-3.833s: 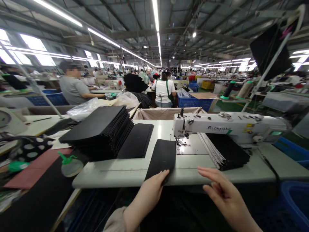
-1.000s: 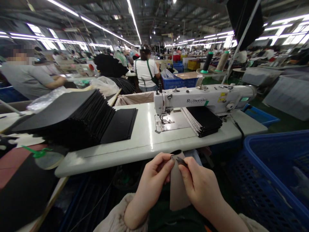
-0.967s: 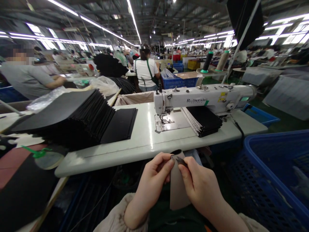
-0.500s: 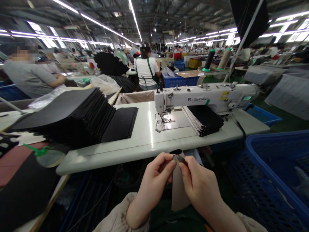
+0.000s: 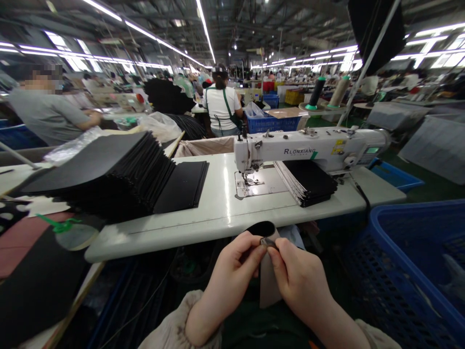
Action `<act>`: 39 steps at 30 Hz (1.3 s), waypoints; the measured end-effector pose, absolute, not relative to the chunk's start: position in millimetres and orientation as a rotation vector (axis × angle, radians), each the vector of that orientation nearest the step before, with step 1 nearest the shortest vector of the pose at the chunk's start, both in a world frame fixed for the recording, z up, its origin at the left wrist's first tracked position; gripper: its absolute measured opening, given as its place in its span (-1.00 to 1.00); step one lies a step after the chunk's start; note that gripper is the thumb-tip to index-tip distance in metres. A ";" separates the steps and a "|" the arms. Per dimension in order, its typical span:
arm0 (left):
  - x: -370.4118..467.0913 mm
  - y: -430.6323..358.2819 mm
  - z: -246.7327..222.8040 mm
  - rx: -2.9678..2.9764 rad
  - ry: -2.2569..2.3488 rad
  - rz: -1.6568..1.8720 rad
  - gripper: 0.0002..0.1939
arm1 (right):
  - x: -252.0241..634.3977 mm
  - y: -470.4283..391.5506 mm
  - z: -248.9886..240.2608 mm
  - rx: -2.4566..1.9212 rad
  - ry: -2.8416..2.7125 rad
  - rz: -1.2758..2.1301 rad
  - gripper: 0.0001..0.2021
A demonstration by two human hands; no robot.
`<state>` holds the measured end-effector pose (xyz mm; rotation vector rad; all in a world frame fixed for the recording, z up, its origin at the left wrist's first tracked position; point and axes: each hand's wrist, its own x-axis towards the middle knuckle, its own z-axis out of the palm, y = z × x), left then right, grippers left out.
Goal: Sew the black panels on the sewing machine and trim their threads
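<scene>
Left hand (image 5: pixel 234 264) pinches a curled, pliable black-and-beige sheet (image 5: pixel 269 286), apparently steadying it. Right hand (image 5: pixel 303 266) pinches a slim dark tool (image 5: pixel 269 242)

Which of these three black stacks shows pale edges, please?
The stack beneath the sewing machine's arm: its left edges are pale, while those of the tall stack and low stack further left look dark.

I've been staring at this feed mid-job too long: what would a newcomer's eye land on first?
Probably the white Rlonxiang sewing machine, right of centre on the pale tabletop. Then the tall stack of black panels towards the tabletop's left end. Low in the centre, the left hand pinches a curled black-and-beige piece, and the right hand meets it, holding a small dark tool that is partly hidden.
</scene>
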<state>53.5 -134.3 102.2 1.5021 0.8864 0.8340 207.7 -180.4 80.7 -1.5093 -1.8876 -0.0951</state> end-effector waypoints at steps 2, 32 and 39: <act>53.3 -134.4 100.7 1.478 0.879 0.849 -0.82 | 208.0 -179.9 81.0 -1.504 -1.886 -0.070 -0.77; 48.7 -134.3 93.8 1.276 0.843 0.908 -0.79 | 206.8 -184.3 86.5 -1.619 -1.843 0.027 -0.78; 49.0 -135.1 95.9 1.262 0.860 0.909 -0.78 | 206.3 -184.4 87.3 -1.594 -1.834 -0.001 -0.81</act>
